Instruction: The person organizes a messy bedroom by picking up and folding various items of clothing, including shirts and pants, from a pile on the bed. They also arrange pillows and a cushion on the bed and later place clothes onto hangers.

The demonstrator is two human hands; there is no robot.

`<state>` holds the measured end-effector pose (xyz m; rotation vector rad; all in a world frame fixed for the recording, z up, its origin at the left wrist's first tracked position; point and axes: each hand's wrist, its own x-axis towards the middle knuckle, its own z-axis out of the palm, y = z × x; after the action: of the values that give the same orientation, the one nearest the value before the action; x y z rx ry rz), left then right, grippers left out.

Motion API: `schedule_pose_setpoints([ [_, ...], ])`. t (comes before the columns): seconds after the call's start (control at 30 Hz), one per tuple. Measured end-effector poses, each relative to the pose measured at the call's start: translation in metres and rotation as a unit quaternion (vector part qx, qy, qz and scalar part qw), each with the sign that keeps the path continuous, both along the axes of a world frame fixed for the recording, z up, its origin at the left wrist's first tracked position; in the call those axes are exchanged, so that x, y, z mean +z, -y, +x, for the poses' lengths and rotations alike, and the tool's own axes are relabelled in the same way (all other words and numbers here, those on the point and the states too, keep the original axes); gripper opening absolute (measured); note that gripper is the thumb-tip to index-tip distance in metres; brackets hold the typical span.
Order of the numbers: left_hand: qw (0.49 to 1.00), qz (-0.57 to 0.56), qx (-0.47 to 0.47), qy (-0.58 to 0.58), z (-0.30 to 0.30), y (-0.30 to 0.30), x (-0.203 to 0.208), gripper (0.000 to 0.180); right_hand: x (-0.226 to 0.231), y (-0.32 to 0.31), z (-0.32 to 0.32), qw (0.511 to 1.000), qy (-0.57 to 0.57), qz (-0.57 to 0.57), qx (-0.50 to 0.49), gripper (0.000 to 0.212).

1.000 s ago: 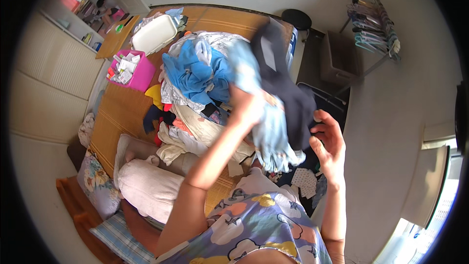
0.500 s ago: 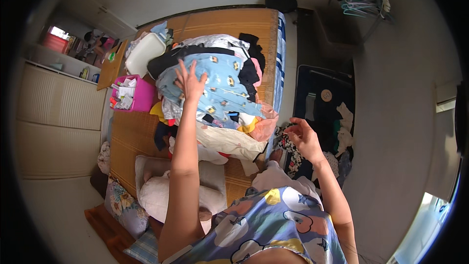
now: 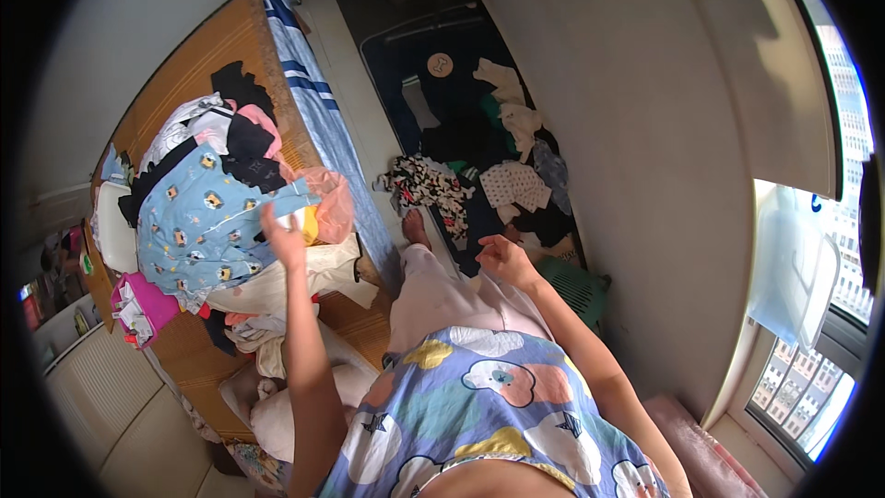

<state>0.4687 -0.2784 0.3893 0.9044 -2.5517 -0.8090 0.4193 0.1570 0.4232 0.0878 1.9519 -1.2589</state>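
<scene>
My left hand (image 3: 285, 242) is over the right edge of a light blue garment (image 3: 198, 221) with a small repeated print, spread on top of a clothes pile. Its fingers are stretched out and hold nothing that I can see; whether they touch the cloth is unclear. Beside it are a sheer pink-orange cloth (image 3: 333, 206) and a cream garment (image 3: 318, 267). My right hand (image 3: 507, 261) hangs in the air over the floor side, fingers loosely bent and apart, with nothing visible in it. Close to it lie a dotted white garment (image 3: 516, 186) and a green slatted basket (image 3: 573, 288).
The pile rests on a bed with a tan woven mat (image 3: 241, 41). At its left are a white tub (image 3: 115, 226) and a pink bin (image 3: 159, 306). A dark open case (image 3: 383, 65) holding clothes, including a floral one (image 3: 429, 186), lies on the floor. A window (image 3: 793, 378) is at right.
My view has swung right, bringing the window and green basket in. My left hand has moved from the middle of the blue garment to its right edge. My right hand stays raised and free.
</scene>
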Motion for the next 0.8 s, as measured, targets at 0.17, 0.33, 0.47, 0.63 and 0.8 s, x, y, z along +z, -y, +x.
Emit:
schedule_pose_setpoints([
  [0.17, 0.962, 0.208, -0.117, 0.133, -0.013, -0.184, -0.053, 0.042, -0.03, -0.059, 0.017, 0.999, 0.048, 0.016, -0.017, 0.03],
  [0.33, 0.852, 0.389, -0.218, 0.274, -0.006, -0.3, -0.129, 0.038, -0.125, -0.124, 0.008, 0.989, 0.115, 0.088, -0.012, 0.026],
  [0.47, 0.821, 0.454, -0.215, 0.273, 0.01, -0.329, -0.211, 0.033, -0.241, -0.147, -0.02, 0.969, 0.03, 0.209, 0.128, 0.024],
  [0.63, 0.804, 0.578, 0.028, 0.136, 0.031, -0.322, -0.319, 0.027, -0.357, -0.068, -0.109, 0.988, -0.008, 0.152, 0.015, 0.022],
  [0.8, 0.757, 0.635, 0.124, 0.087, 0.024, -0.3, -0.354, 0.024, -0.476, 0.039, -0.13, 0.982, -0.063, 0.104, 0.144, 0.03],
])
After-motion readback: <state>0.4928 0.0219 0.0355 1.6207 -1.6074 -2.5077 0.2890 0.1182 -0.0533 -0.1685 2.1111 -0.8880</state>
